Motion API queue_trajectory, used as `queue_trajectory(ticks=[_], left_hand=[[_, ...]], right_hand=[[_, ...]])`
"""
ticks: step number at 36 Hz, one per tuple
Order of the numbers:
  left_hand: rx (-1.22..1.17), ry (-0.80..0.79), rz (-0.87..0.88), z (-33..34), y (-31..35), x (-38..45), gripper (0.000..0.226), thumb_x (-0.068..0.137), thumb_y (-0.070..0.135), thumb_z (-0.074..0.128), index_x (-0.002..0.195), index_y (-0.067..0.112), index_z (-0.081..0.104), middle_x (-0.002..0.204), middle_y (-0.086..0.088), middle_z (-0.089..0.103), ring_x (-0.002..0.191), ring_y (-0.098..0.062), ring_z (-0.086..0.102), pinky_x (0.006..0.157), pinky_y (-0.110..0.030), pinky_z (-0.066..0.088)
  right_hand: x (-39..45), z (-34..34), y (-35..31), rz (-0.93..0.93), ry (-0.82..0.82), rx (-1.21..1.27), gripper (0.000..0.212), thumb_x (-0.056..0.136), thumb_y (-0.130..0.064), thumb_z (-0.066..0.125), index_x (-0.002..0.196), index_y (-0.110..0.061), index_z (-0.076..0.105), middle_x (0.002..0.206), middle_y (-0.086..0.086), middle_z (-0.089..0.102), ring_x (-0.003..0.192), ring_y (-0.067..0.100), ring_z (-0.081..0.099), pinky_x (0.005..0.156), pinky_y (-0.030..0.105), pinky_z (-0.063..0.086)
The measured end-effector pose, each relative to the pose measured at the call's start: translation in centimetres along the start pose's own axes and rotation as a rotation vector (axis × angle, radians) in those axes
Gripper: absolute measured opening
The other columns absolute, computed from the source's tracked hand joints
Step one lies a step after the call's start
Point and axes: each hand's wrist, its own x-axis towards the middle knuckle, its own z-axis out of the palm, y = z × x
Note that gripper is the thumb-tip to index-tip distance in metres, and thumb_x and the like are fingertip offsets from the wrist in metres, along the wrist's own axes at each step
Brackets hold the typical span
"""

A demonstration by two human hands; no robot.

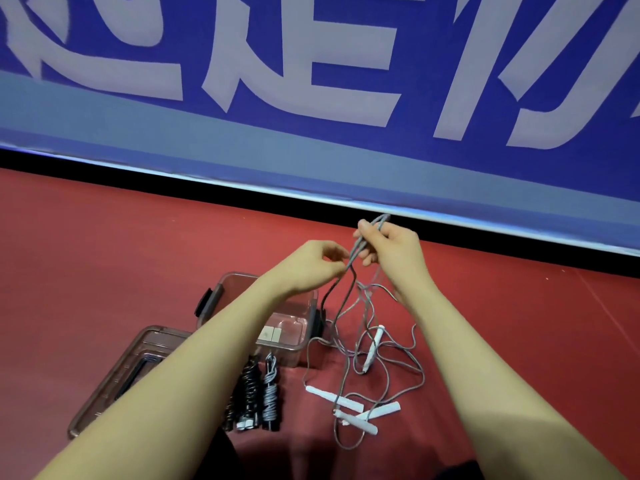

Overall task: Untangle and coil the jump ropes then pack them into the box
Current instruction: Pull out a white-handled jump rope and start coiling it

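Both hands (388, 245) pinch grey rope (358, 251), tangle hanging below grip.

Count, head view. Hands: 2, left hand (320, 263) and right hand (391, 245). Clear plastic box (294, 348): 1. Box lid (114, 379): 1, lying flat on the red floor beside the box. Coiled rope bundles: 2, one black bundle (250, 393), one grey bundle (270, 393). White handles (334, 398) among the loose grey tangled ropes (384, 358): 5 visible. Number of ropes in the tangle: cannot tell.
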Motion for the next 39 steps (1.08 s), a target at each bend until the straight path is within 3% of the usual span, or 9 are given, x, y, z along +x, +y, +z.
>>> queue_trajectory(ticks=[5, 11, 14, 18, 22, 29, 32, 35, 39], left_hand=[[-0.016, 0.019, 0.157, 0.3, -0.1, -0.3, 0.010, 0.090, 0.020, 0.063, 0.095, 0.014, 0.069, 0.078, 0.009, 0.060, 0.055, 0.006, 0.047, 0.059, -0.009, 0.038], [-0.065, 0.208, 0.172, 0.3, 0.2, 0.1, 0.013, 0.089, 0.022, 0.064, 0.079, 0.015, 0.067, 0.059, -0.003, 0.062, 0.050, -0.009, 0.057, 0.056, -0.017, 0.047], [-0.104, 0.300, 0.174, 0.1, 0.3, 0.2, 0.017, 0.090, 0.019, 0.062, 0.078, 0.010, 0.067, 0.056, -0.003, 0.062, 0.049, -0.009, 0.058, 0.058, -0.019, 0.048], [-0.171, 0.325, 0.185, 0.0, 0.8, 0.3, 0.017, 0.091, 0.017, 0.060, 0.078, 0.007, 0.067, 0.056, -0.003, 0.061, 0.050, -0.013, 0.057, 0.061, -0.027, 0.050], [-0.308, 0.321, 0.209, -0.3, 1.9, 0.2, 0.015, 0.092, 0.011, 0.058, 0.080, 0.005, 0.065, 0.057, -0.006, 0.060, 0.048, -0.011, 0.057, 0.053, -0.022, 0.050], [-0.508, 0.292, 0.141, 0.0, 2.5, 0.5, 0.021, 0.098, 0.016, 0.049, 0.098, 0.002, 0.065, 0.080, -0.008, 0.063, 0.055, -0.013, 0.058, 0.056, -0.023, 0.052], [-0.267, 0.275, 0.059, 0.1, 1.6, 0.9, 0.021, 0.094, 0.008, 0.047, 0.109, 0.004, 0.062, 0.086, -0.002, 0.060, 0.063, -0.012, 0.054, 0.063, -0.027, 0.048], [0.044, 0.078, 0.004, 0.2, 0.4, 0.7, 0.025, 0.088, 0.010, 0.054, 0.111, 0.008, 0.064, 0.093, -0.001, 0.060, 0.075, -0.010, 0.053, 0.069, -0.023, 0.045], [-0.012, -0.072, 0.020, 0.7, -0.3, 0.0, 0.013, 0.089, 0.013, 0.060, 0.097, 0.004, 0.067, 0.079, -0.004, 0.061, 0.069, -0.016, 0.054, 0.058, -0.025, 0.050]], right_hand=[[-0.2, -0.3, -1.1, 0.089, 0.039, 0.319, 0.024, 0.095, -0.015, 0.055, 0.075, -0.004, 0.061, 0.058, 0.006, 0.053, 0.042, 0.008, 0.049, 0.043, 0.016, 0.041], [0.2, -0.8, -1.1, 0.132, 0.017, 0.549, 0.027, 0.099, -0.020, 0.047, 0.087, -0.001, 0.062, 0.069, 0.007, 0.061, 0.052, 0.010, 0.053, 0.047, 0.019, 0.043], [0.2, -1.1, -0.5, 0.198, -0.064, 0.343, 0.021, 0.097, -0.009, 0.046, 0.099, 0.003, 0.063, 0.084, 0.010, 0.064, 0.058, 0.012, 0.050, 0.048, 0.018, 0.040], [-0.5, -1.0, 1.3, 0.162, -0.276, -0.219, 0.027, 0.089, 0.003, 0.052, 0.113, -0.004, 0.062, 0.090, 0.008, 0.061, 0.064, 0.011, 0.050, 0.055, 0.021, 0.043], [-1.3, 0.0, 2.0, 0.103, -0.430, -0.386, 0.019, 0.086, -0.007, 0.064, 0.102, -0.016, 0.061, 0.085, 0.003, 0.059, 0.067, 0.011, 0.052, 0.058, 0.022, 0.045], [-1.0, 0.8, 2.0, 0.009, -0.210, -0.322, 0.013, 0.091, -0.009, 0.059, 0.079, -0.004, 0.064, 0.061, 0.001, 0.059, 0.044, 0.003, 0.052, 0.050, 0.020, 0.044], [-0.7, 0.4, 1.8, 0.004, -0.087, -0.202, 0.018, 0.092, -0.011, 0.059, 0.082, 0.002, 0.064, 0.057, 0.006, 0.058, 0.042, 0.006, 0.052, 0.052, 0.021, 0.045], [-0.4, -0.1, 1.1, 0.001, 0.021, -0.057, 0.016, 0.092, -0.009, 0.058, 0.087, 0.004, 0.065, 0.058, 0.008, 0.057, 0.042, 0.005, 0.052, 0.051, 0.019, 0.046], [-0.2, -0.2, 0.4, 0.032, 0.105, 0.186, 0.018, 0.092, -0.011, 0.059, 0.079, -0.002, 0.065, 0.060, 0.008, 0.058, 0.047, 0.005, 0.055, 0.049, 0.017, 0.047]])
